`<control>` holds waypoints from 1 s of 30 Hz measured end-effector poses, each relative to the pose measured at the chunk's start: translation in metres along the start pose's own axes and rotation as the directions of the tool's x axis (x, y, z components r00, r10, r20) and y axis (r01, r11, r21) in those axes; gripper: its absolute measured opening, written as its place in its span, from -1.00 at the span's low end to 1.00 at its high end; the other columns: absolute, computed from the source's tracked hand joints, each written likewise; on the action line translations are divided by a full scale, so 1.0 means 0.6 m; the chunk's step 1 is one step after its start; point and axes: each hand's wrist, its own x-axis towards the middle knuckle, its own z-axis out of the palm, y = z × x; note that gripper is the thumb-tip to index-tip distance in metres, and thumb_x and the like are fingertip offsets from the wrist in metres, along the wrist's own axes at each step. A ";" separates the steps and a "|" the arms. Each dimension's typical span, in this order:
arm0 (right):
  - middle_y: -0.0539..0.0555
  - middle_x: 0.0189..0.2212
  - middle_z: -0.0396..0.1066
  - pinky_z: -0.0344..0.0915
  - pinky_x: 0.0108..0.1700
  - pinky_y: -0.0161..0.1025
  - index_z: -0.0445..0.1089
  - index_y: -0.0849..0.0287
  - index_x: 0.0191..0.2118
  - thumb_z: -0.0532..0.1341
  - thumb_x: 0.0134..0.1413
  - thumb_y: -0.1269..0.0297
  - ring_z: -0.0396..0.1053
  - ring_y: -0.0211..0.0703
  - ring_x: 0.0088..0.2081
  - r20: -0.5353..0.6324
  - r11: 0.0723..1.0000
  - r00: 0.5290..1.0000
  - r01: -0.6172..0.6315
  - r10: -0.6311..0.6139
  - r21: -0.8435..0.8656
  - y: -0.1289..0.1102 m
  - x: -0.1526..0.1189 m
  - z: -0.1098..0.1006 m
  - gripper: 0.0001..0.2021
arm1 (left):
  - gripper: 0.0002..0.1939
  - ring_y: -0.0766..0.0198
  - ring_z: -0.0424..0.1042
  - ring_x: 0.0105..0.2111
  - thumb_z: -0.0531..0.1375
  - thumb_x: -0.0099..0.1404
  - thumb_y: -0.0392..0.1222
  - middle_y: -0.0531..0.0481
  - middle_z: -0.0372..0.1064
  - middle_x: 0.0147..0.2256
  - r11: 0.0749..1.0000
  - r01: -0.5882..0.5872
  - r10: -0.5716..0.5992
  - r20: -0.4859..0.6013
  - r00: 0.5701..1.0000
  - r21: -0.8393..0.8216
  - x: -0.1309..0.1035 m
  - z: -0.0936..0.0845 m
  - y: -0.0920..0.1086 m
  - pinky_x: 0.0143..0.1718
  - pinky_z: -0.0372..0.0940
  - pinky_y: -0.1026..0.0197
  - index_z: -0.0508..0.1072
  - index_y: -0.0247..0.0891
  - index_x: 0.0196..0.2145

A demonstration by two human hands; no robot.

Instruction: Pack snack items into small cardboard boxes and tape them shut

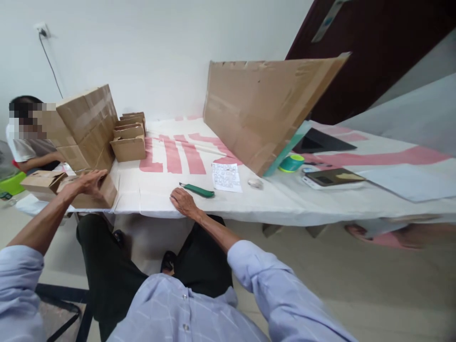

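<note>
My left hand (90,184) lies over the top of a small cardboard box (103,195) at the table's front left, its fingers reaching to the box's upper edge. Whether they grip the box is hard to tell. Near the front edge, my right hand (184,201) rests on the white table cover (160,190) with its fingers curled down; anything under them is hidden. Just beyond the right hand lies a green utility knife (199,190). A printed paper sheet (227,177) is to the knife's right. Another small box (44,184) sits left of my left hand.
Stacked cartons (87,123) and a row of open boxes (128,147) stand at the left. A large cardboard sheet (263,104) leans up behind green tape (292,163). A phone (333,176) lies at the right. A person (32,142) sits at the far left.
</note>
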 end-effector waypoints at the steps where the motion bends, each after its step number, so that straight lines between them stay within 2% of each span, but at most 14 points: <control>1: 0.21 -0.12 0.52 0.30 0.12 -0.11 0.49 0.15 -0.22 0.19 0.34 0.40 0.38 0.02 -0.04 -0.002 1.000 1.000 -0.010 0.010 0.018 -0.002 0.000 0.000 -0.87 | 0.13 -0.44 0.31 0.32 0.59 -0.30 -0.02 -0.38 0.42 0.28 1.000 -0.014 0.013 0.024 1.000 0.014 0.003 0.009 0.028 0.41 0.04 -0.38 0.41 -0.23 0.27; 4: 0.21 -0.13 0.53 0.32 0.11 -0.11 0.50 0.15 -0.24 0.20 0.32 0.38 0.40 0.02 -0.04 -0.007 0.996 0.999 -0.040 0.041 0.076 -0.006 -0.001 -0.001 -0.88 | 0.13 -0.40 0.25 0.37 0.56 -0.07 0.13 -0.39 0.33 0.36 0.997 -0.078 0.078 -0.010 0.997 -0.022 0.021 0.056 0.129 0.45 -0.04 -0.35 0.29 -0.22 0.39; 7: 0.19 -0.18 0.56 0.36 0.07 -0.12 0.52 0.14 -0.24 0.20 0.36 0.23 0.44 0.00 -0.08 -0.019 0.986 0.997 -0.071 0.075 0.150 -0.006 0.004 -0.009 -0.82 | 0.14 -0.47 0.29 0.33 0.56 -0.04 0.23 -0.51 0.36 0.30 0.985 -0.159 0.156 -0.048 0.987 -0.066 0.037 0.101 0.225 0.42 0.01 -0.37 0.30 -0.31 0.37; 9: 0.19 -0.20 0.58 0.41 0.03 -0.10 0.53 0.13 -0.20 0.12 0.42 0.08 0.47 0.00 -0.12 -0.038 0.972 0.994 -0.096 0.106 0.213 -0.004 0.010 -0.021 -0.69 | 0.20 -0.46 0.27 0.36 0.55 -0.04 0.27 -0.48 0.34 0.33 0.964 -0.233 0.228 -0.056 0.972 -0.125 0.036 0.110 0.259 0.42 0.01 -0.38 0.25 -0.27 0.42; 10: 0.19 -0.18 0.59 0.43 0.02 -0.09 0.54 0.12 -0.17 0.07 0.45 0.00 0.50 0.01 -0.12 -0.050 0.963 0.991 -0.108 0.124 0.245 -0.004 0.014 -0.027 -0.61 | 0.19 -0.42 0.25 0.38 0.53 0.00 0.29 -0.44 0.30 0.37 0.950 -0.265 0.252 -0.093 0.963 -0.168 0.028 0.107 0.261 0.43 0.00 -0.36 0.23 -0.23 0.44; 12: 0.20 -0.11 0.62 0.46 0.03 -0.06 0.55 0.13 -0.08 -0.04 0.47 -0.15 0.53 0.02 -0.08 -0.075 0.941 0.984 -0.131 0.161 0.311 -0.006 0.020 -0.042 -0.46 | 0.13 -0.31 0.19 0.44 0.48 0.09 0.32 -0.35 0.22 0.44 0.914 -0.295 0.238 -0.223 0.945 -0.278 0.002 0.093 0.235 0.47 0.00 -0.28 0.22 -0.17 0.46; 14: 0.21 -0.04 0.62 0.49 0.05 -0.02 0.54 0.14 0.01 -0.05 0.42 -0.29 0.55 0.04 -0.04 -0.082 0.882 0.972 -0.164 0.222 0.441 -0.017 0.026 -0.053 -0.36 | 0.07 -0.25 0.15 0.47 0.44 0.14 0.31 -0.30 0.16 0.47 0.866 -0.264 0.111 -0.352 0.929 -0.424 -0.035 0.078 0.178 0.49 0.03 -0.21 0.24 -0.19 0.45; 15: 0.21 -0.02 0.62 0.50 0.06 0.01 0.54 0.15 0.04 -0.02 0.37 -0.36 0.55 0.06 -0.01 -0.073 0.835 0.965 -0.179 0.253 0.520 -0.026 0.028 -0.057 -0.32 | 0.07 -0.24 0.14 0.48 0.44 0.15 0.30 -0.29 0.15 0.48 0.827 -0.218 0.014 -0.368 0.930 -0.519 -0.055 0.075 0.146 0.47 0.07 -0.21 0.22 -0.17 0.47; 17: 0.23 0.04 0.60 0.51 0.09 0.05 0.54 0.13 0.08 0.08 0.26 -0.44 0.54 0.10 0.04 -0.041 0.732 0.956 -0.193 0.289 0.653 -0.051 0.033 -0.061 -0.28 | 0.19 -0.27 0.05 0.52 0.50 0.05 0.24 -0.34 0.08 0.51 0.725 -0.124 -0.110 -0.293 0.950 -0.677 -0.090 0.084 0.090 0.45 0.12 -0.24 0.14 -0.16 0.50; 19: 0.23 0.11 0.58 0.50 0.13 0.08 0.54 0.11 0.12 0.15 0.21 -0.45 0.53 0.12 0.09 -0.025 0.689 0.961 -0.178 0.274 0.702 -0.079 0.037 -0.060 -0.27 | 0.34 -0.31 0.00 0.54 0.57 -0.09 0.16 -0.42 0.03 0.52 0.628 -0.054 -0.148 -0.187 0.971 -0.776 -0.115 0.108 0.054 0.47 0.09 -0.28 0.09 -0.18 0.52; 21: 0.24 0.15 0.56 0.49 0.16 0.08 0.53 0.11 0.14 0.19 0.20 -0.41 0.52 0.13 0.11 -0.026 0.696 0.971 -0.151 0.237 0.702 -0.104 0.039 -0.059 -0.29 | 0.43 -0.34 -0.01 0.54 0.62 -0.20 0.07 -0.45 0.00 0.53 0.558 -0.028 -0.120 -0.114 0.986 -0.829 -0.126 0.140 0.042 0.48 0.06 -0.31 0.07 -0.20 0.53; 23: 0.26 0.15 0.56 0.49 0.15 0.06 0.52 0.11 0.14 0.21 0.21 -0.38 0.53 0.13 0.11 -0.025 0.711 0.978 -0.134 0.208 0.690 -0.120 0.039 -0.059 -0.32 | 0.43 -0.32 -0.01 0.54 0.62 -0.23 -0.01 -0.44 -0.02 0.53 0.508 -0.041 -0.081 -0.095 0.992 -0.860 -0.126 0.167 0.043 0.48 0.07 -0.31 0.07 -0.20 0.52; 26: 0.26 0.14 0.57 0.51 0.10 0.04 0.51 0.10 0.13 0.23 0.21 -0.36 0.54 0.13 0.09 -0.013 0.726 0.980 -0.140 0.201 0.673 -0.124 0.034 -0.064 -0.34 | 0.38 -0.29 -0.03 0.54 0.59 -0.20 -0.06 -0.42 -0.03 0.53 0.455 -0.074 -0.078 -0.123 0.989 -0.887 -0.119 0.193 0.052 0.44 0.15 -0.31 0.08 -0.15 0.51; 30: 0.27 0.14 0.57 0.51 0.10 0.08 0.50 0.12 0.12 0.26 0.16 -0.37 0.55 0.17 0.07 -0.014 0.722 0.972 -0.165 0.236 0.672 -0.109 0.020 -0.079 -0.32 | 0.36 -0.31 0.00 0.53 0.60 -0.21 -0.06 -0.40 0.01 0.51 0.445 -0.109 -0.105 -0.172 0.979 -0.889 -0.119 0.219 0.067 0.37 0.23 -0.31 0.10 -0.05 0.49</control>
